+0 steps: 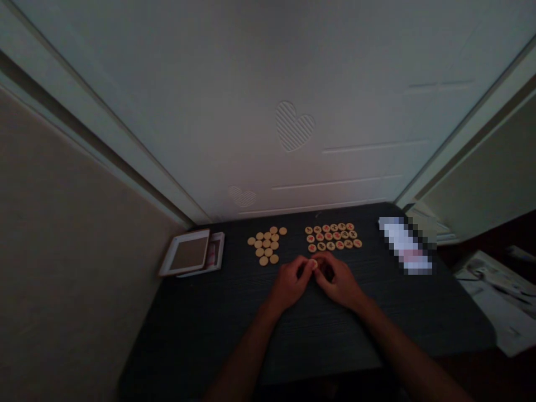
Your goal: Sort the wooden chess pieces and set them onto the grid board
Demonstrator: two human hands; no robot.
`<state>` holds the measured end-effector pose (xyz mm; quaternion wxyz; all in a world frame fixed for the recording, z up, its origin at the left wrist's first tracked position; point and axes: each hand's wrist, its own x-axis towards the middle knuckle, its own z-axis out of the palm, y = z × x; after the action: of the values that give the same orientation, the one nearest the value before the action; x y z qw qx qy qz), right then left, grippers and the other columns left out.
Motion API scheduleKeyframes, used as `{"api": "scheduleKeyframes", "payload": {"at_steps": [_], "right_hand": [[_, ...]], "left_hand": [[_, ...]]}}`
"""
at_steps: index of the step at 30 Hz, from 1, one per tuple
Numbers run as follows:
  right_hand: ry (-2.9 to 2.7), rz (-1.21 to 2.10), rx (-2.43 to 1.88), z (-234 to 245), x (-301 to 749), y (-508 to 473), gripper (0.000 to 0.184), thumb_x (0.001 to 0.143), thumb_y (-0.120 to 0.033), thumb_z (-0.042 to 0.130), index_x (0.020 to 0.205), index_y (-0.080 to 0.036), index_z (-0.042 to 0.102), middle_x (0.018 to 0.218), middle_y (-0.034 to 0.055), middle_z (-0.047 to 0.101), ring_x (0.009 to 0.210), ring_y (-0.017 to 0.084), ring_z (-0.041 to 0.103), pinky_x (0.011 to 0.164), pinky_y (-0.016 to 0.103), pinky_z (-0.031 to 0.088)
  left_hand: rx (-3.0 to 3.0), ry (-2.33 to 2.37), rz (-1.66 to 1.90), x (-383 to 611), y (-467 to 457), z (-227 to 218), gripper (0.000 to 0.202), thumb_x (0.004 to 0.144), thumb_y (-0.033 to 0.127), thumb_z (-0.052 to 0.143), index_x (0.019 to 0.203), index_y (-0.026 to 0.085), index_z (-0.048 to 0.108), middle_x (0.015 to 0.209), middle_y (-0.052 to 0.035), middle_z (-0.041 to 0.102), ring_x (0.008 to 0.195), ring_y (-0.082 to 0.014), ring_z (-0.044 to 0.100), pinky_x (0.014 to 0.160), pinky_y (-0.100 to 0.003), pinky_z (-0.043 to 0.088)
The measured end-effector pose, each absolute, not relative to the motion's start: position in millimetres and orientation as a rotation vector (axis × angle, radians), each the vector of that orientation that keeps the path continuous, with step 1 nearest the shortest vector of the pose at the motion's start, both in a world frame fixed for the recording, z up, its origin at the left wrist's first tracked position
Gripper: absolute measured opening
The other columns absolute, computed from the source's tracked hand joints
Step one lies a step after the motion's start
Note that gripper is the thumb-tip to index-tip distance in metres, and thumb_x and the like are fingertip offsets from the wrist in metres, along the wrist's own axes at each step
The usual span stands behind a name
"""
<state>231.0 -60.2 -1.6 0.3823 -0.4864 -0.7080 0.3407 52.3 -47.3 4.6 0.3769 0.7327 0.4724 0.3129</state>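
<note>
My left hand [290, 285] and my right hand [337, 281] meet over a dark table [234, 329], fingers curled. Between their fingertips sits one round wooden game piece [314, 264], pinched by both hands. Just beyond them lie several face-up pieces with red and dark marks [334, 237] in rows. To the left of those, several blank-backed pieces [267, 244] lie in a loose cluster.
A shallow white box and its lid [192, 253] lie at the table's far left corner. A blurred white object [405, 244] rests at the far right. A pale wall panel with a heart [293, 125] rises behind. Papers [498, 290] lie beside the table's right edge.
</note>
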Motion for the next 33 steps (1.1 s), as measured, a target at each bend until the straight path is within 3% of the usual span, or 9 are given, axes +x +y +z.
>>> {"api": "scheduleKeyframes", "payload": {"at_steps": [4,13,17,19,25,33], "right_hand": [[-1.893,0.796,-1.181,-5.7,233.4,-58.4,0.030,0.091,-0.027,0.059,0.120,-0.025,0.062,0.098,0.0040,0.067,0.076,0.016,0.061,0.073,0.030,0.051],[-1.795,0.661,-1.217,-8.0,234.1,-57.1,0.032,0.094,-0.033,0.060,0.125,-0.024,0.064,0.103,0.0073,0.068,0.079,0.019,0.063,0.075,0.033,0.055],[-1.726,0.408,-1.282,6.2,259.0,-42.5,0.028,0.093,-0.037,0.063,0.117,-0.025,0.070,0.118,0.0101,0.066,0.104,0.025,0.064,0.091,0.041,0.054],[-1.678,0.330,-1.360,12.4,282.8,-29.6,0.027,0.097,-0.035,0.055,0.116,-0.025,0.071,0.118,0.0103,0.066,0.105,0.025,0.064,0.087,0.039,0.055],[-1.641,0.200,-1.562,7.9,337.9,-0.7,0.028,0.094,-0.035,0.053,0.104,-0.020,0.074,0.097,0.0082,0.073,0.080,0.022,0.067,0.075,0.038,0.055],[-1.534,0.015,-1.627,2.9,363.3,2.3,0.032,0.096,-0.032,0.048,0.109,-0.018,0.073,0.103,0.0108,0.073,0.089,0.024,0.067,0.075,0.036,0.054]], "left_hand": [[1.830,1.233,0.825,52.6,-45.4,3.1,0.030,0.099,0.042,0.050,0.089,0.020,0.067,0.077,0.0005,0.070,0.067,-0.0138,0.062,0.063,-0.024,0.045],[1.790,1.197,0.812,52.7,-45.5,6.0,0.034,0.102,0.042,0.045,0.089,0.019,0.066,0.072,0.0013,0.067,0.066,-0.0126,0.061,0.064,-0.023,0.044],[1.832,1.213,0.784,53.1,-45.4,6.9,0.033,0.101,0.041,0.046,0.084,0.019,0.065,0.070,0.0015,0.066,0.066,-0.0127,0.061,0.065,-0.023,0.043],[1.842,1.209,0.775,53.1,-45.5,6.5,0.033,0.101,0.041,0.047,0.084,0.019,0.065,0.070,0.0016,0.066,0.065,-0.0125,0.061,0.065,-0.023,0.043],[1.849,1.190,0.799,52.6,-45.6,4.5,0.030,0.101,0.041,0.048,0.089,0.020,0.066,0.071,0.0023,0.066,0.066,-0.0125,0.062,0.066,-0.023,0.043],[1.835,1.215,0.801,52.8,-45.7,6.2,0.031,0.100,0.042,0.047,0.088,0.020,0.066,0.069,0.0023,0.066,0.065,-0.0125,0.062,0.065,-0.023,0.043]]}}
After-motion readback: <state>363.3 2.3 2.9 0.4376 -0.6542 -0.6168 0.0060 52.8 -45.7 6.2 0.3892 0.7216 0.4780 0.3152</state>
